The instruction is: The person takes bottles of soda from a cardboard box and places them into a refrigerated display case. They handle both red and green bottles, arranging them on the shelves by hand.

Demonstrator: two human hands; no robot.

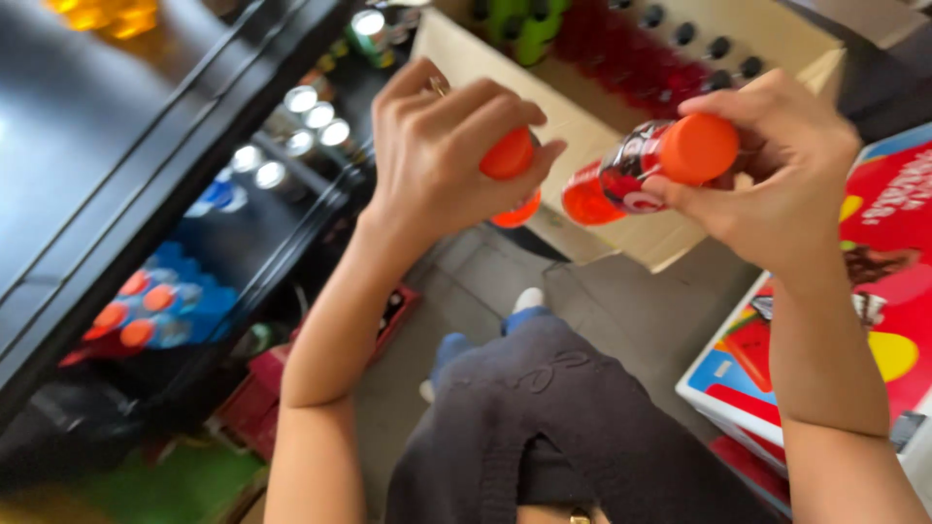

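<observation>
The left hand (pixel 442 146) is wrapped around an orange-capped bottle (pixel 509 165), mostly hidden behind its fingers, while the right hand (pixel 777 165) grips a second orange bottle (pixel 641 175) with a red-and-white label, both raised in front of an open cardboard box (pixel 592 107) of red and green bottles. A glossy red, yellow and blue carton (pixel 854 320) lies at right; shelves (pixel 243 194) at left carry silver cans (pixel 301 131) and orange-capped packs (pixel 146 311).
</observation>
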